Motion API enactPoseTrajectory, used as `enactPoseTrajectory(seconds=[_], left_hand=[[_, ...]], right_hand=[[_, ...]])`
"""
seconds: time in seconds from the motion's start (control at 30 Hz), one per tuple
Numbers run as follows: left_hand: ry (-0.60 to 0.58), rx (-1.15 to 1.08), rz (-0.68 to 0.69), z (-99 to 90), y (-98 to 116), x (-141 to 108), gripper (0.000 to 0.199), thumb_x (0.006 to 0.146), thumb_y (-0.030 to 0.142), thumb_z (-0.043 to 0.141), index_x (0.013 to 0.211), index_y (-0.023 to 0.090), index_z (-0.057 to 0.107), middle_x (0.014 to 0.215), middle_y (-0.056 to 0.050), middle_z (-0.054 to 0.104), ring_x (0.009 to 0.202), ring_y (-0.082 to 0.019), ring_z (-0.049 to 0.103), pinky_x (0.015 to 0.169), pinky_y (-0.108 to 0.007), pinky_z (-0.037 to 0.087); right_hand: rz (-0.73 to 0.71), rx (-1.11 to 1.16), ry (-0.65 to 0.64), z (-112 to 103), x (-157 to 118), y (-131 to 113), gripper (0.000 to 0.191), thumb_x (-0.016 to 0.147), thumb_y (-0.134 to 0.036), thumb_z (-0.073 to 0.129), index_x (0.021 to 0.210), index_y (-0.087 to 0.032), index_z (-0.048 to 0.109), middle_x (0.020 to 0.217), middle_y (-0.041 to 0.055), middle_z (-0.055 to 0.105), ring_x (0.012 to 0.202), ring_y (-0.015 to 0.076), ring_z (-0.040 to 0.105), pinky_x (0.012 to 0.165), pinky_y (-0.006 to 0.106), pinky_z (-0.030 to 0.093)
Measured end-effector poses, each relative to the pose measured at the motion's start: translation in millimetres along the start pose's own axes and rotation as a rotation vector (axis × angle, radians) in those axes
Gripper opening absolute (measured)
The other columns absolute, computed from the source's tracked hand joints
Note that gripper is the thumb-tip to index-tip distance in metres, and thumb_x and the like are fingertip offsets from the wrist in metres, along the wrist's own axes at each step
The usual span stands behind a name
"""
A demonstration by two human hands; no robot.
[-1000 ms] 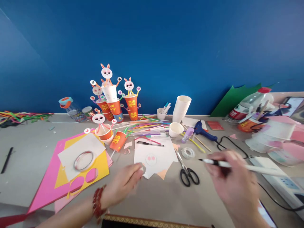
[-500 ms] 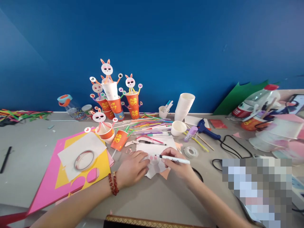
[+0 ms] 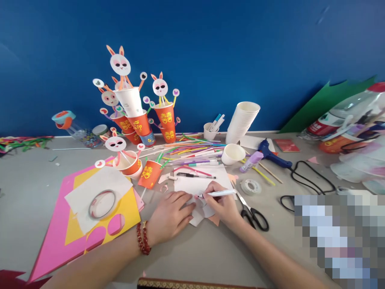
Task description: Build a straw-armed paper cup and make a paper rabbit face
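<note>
My right hand (image 3: 221, 206) grips a white marker (image 3: 223, 193), its dark tip pointing left at a small paper piece (image 3: 198, 209) with pink marks. My left hand (image 3: 173, 212) lies flat with fingers stretched out, the fingertips at the left edge of that piece; a red bead bracelet circles the wrist. Beneath and behind is a white sheet (image 3: 224, 178), on which a black pen (image 3: 195, 176) rests. Black-handled scissors (image 3: 251, 208) lie just right of my right hand. The drawing under the marker tip is partly hidden by my fingers.
Paper cups with rabbit figures (image 3: 120, 64) stand at the back left. A tape roll (image 3: 102, 204) lies on coloured paper (image 3: 57, 228). To the right are clear tape (image 3: 251, 186), a glue stick (image 3: 252, 161), a blue glue gun (image 3: 272, 154) with its cord, and stacked cups (image 3: 242, 120).
The camera view has shifted and come nearer. The marker has swung from sloping down rightward to sloping slightly up. More of the scissors shows beside my right hand. My left hand stays on the paper.
</note>
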State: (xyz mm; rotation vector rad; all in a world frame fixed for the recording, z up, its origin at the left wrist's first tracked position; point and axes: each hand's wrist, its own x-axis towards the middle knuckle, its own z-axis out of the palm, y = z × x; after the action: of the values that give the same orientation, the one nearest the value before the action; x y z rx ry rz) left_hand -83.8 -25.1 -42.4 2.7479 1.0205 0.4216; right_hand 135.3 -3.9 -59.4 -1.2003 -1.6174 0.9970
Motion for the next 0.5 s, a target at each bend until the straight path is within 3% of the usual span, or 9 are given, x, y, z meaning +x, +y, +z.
enactPoseTrajectory(seconds=[0.5], left_hand=[[-0.016,-0.010,0.010,-1.8,1.4,2.0,0.031,0.099,0.027,0.048,0.126,0.019,0.060,0.130,-0.010,0.062,0.121,-0.027,0.053,0.100,-0.044,0.045]], right_hand=[[0.025,-0.045,-0.103,-0.3,-0.9,3.2,0.016,0.086,-0.023,0.052,0.071,-0.020,0.055,0.062,-0.0020,0.053,0.058,0.0135,0.048,0.052,0.024,0.034]])
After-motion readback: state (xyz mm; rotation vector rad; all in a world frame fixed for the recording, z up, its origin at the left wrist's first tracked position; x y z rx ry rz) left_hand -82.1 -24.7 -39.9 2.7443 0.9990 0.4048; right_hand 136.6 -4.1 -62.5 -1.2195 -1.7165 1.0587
